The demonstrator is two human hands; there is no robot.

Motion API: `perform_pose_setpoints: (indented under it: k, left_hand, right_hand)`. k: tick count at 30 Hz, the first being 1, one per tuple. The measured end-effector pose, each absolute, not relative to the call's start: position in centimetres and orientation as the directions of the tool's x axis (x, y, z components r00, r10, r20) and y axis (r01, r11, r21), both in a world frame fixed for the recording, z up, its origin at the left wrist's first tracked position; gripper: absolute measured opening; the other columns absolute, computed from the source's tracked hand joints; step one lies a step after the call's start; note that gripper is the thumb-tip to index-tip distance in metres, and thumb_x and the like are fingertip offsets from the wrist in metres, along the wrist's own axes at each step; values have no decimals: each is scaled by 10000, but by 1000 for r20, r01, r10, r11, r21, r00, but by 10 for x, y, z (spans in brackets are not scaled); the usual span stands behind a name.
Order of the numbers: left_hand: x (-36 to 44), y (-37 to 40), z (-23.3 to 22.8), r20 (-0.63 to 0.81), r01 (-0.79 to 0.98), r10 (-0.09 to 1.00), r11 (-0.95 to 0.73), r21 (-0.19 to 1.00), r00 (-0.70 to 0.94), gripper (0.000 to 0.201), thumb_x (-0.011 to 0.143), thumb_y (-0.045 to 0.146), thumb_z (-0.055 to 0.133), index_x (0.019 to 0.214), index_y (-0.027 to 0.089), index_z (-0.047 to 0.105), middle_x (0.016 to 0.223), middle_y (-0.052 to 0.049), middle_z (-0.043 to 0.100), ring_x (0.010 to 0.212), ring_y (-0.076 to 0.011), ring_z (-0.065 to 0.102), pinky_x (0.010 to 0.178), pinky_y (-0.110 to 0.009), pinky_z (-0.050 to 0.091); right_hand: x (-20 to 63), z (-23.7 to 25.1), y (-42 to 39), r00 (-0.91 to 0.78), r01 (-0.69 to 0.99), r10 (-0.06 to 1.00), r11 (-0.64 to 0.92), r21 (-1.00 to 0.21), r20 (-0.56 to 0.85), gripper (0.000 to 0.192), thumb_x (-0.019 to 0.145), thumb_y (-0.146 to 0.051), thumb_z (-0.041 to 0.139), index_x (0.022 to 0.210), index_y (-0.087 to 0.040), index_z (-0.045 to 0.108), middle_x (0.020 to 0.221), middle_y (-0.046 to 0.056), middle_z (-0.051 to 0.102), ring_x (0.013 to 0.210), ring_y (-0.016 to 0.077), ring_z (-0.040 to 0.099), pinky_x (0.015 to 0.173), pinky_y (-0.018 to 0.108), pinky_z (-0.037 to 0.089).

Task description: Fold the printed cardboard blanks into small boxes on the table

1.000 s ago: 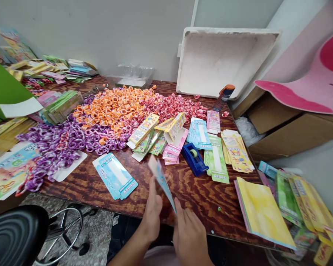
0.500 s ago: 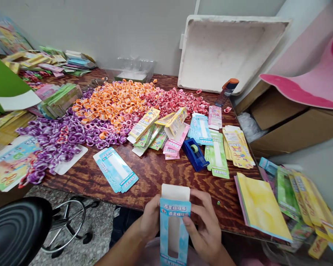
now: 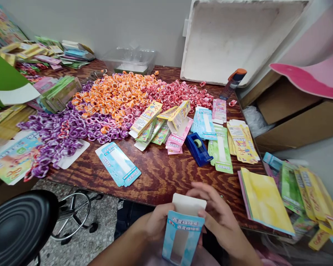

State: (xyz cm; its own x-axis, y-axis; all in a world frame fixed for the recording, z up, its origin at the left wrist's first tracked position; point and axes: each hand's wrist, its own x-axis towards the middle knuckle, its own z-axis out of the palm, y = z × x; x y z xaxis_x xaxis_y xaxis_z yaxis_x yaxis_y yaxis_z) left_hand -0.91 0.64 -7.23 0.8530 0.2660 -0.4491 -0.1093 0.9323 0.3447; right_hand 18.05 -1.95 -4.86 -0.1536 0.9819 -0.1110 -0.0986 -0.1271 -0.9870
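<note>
A light-blue window box [image 3: 183, 238], folded into shape, stands between my hands at the table's near edge. Its white top flap [image 3: 189, 202] sticks up, and the cut-out window faces me. My left hand [image 3: 159, 221] grips the box along its left side, thumb by the upper corner. At the right side, my right hand [image 3: 222, 218] has its thumb on the top corner near the flap, its other fingers curled behind. Some of those fingertips are hidden. Flat light-blue box blanks [image 3: 118, 164] lie on the table in front of my left hand.
Orange, purple and red striped ring pieces [image 3: 113, 94] are heaped across the wooden table [image 3: 161, 177]. A blue tape dispenser [image 3: 197, 149] sits among pink, green and yellow cartons. A bottle [image 3: 233, 84] stands at the back right. A black stool [image 3: 22, 221] is at the left.
The box has shifted slightly right and down and now tilts. My right thumb has moved from the box's front up to its top corner. The view has shifted a little.
</note>
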Motion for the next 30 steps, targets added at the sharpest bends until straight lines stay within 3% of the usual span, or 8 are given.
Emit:
perform_pose_setpoints:
  k: [2, 4, 8, 11, 17, 21, 26, 30]
  left_hand:
    - [-6, 6, -79, -425, -127, 271, 933, 336, 864, 633, 639, 568, 614, 931, 40, 805, 853, -172, 761, 814, -278, 685, 831, -381, 509]
    - [-5, 8, -85, -384, -151, 285, 927, 343, 878, 628, 655, 535, 595, 963, 28, 801, 889, -182, 761, 831, -296, 698, 872, -414, 512]
    - [-5, 13, -87, -304, -173, 315, 894, 413, 899, 634, 691, 580, 569, 907, 31, 800, 876, -196, 752, 808, -300, 694, 876, -424, 520]
    - [-7, 12, -85, -270, -172, 319, 874, 455, 908, 689, 700, 635, 558, 896, 22, 806, 860, -209, 746, 818, -311, 683, 850, -412, 512]
    - [-8, 6, -76, -214, -248, 362, 871, 424, 907, 618, 675, 597, 681, 932, 51, 813, 866, -193, 752, 824, -325, 689, 872, -433, 504]
    - [-7, 8, -72, -232, -291, 410, 862, 414, 882, 510, 683, 538, 714, 911, 92, 810, 852, -141, 754, 774, -260, 671, 837, -367, 502]
    - [-17, 11, -58, -324, -188, 408, 821, 539, 853, 318, 845, 366, 644, 920, 101, 803, 921, -122, 780, 891, -276, 703, 864, -352, 509]
    - [-31, 14, -42, -346, -74, 394, 743, 665, 851, 427, 907, 421, 545, 1043, 116, 811, 1114, -135, 782, 1115, -317, 668, 1025, -396, 476]
  right_hand:
    - [185, -46, -15, -209, 122, 960, -160, -980, -183, 369, 955, -424, 731, 1299, -289, 729, 1119, 90, 776, 843, 201, 750, 642, 257, 615]
    - [188, -42, -9, -191, 270, 976, -45, -962, -99, 307, 949, -395, 741, 1227, -271, 781, 1127, 91, 794, 931, 224, 769, 761, 295, 646]
    - [188, -36, 0, -313, 292, 910, 363, -885, 271, 395, 1021, -151, 558, 1326, -330, 734, 1214, 53, 781, 1098, 181, 750, 928, 304, 618]
    - [189, -30, 2, -461, 333, 838, 469, -818, 293, 527, 1013, -80, 507, 1415, -387, 656, 1345, 25, 738, 1221, 171, 707, 1100, 397, 537]
    - [200, -10, 7, -651, 385, 758, 387, -838, 51, 455, 1033, -203, 534, 1449, -360, 628, 1335, 57, 694, 1171, 201, 670, 1164, 509, 400]
    - [197, -9, 7, -653, 367, 756, 360, -858, 38, 467, 1018, -548, 547, 1428, -350, 655, 1284, 99, 654, 1129, 280, 615, 1130, 592, 335]
    - [187, -25, -4, -439, -14, 898, -4, -1000, 2, 455, 1010, -636, 546, 1371, -373, 630, 1118, 48, 641, 980, 201, 589, 873, 346, 468]
    - [192, -27, -5, -555, -135, 829, -175, -975, -72, 649, 976, -798, 396, 1189, -269, 707, 1132, 79, 635, 1050, 216, 607, 944, 342, 472]
